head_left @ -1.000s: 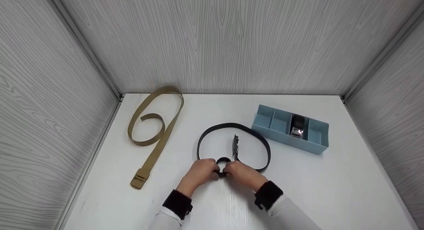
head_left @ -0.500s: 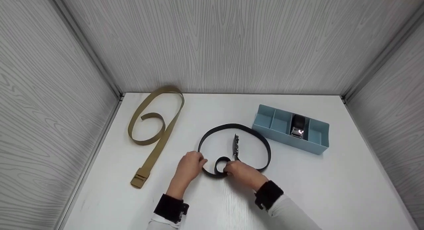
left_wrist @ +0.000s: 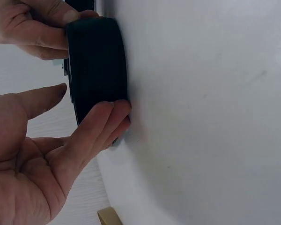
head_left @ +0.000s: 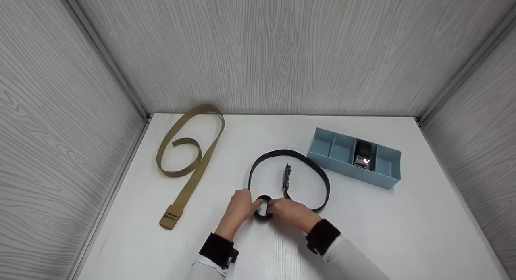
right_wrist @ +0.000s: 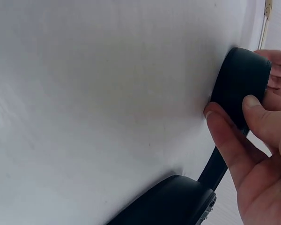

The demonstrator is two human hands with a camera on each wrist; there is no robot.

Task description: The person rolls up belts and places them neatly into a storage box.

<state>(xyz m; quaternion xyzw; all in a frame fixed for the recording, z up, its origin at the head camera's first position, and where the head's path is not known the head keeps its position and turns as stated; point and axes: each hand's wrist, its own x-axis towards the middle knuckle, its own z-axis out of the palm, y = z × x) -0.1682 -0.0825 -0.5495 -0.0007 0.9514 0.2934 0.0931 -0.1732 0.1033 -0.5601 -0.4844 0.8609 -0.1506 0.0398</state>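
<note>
Black belt near centre of white table, near end rolled into small coil. Left hand and right hand both pinch coil. Advice: keep turns tight, edges flush, feed slack evenly.

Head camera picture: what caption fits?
Two hands, left and right, rolling a black fabric belt on a white table.

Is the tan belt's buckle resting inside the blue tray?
No, the tan belt lies on the white table at the left, its buckle near the front, well apart from the blue tray.
</note>
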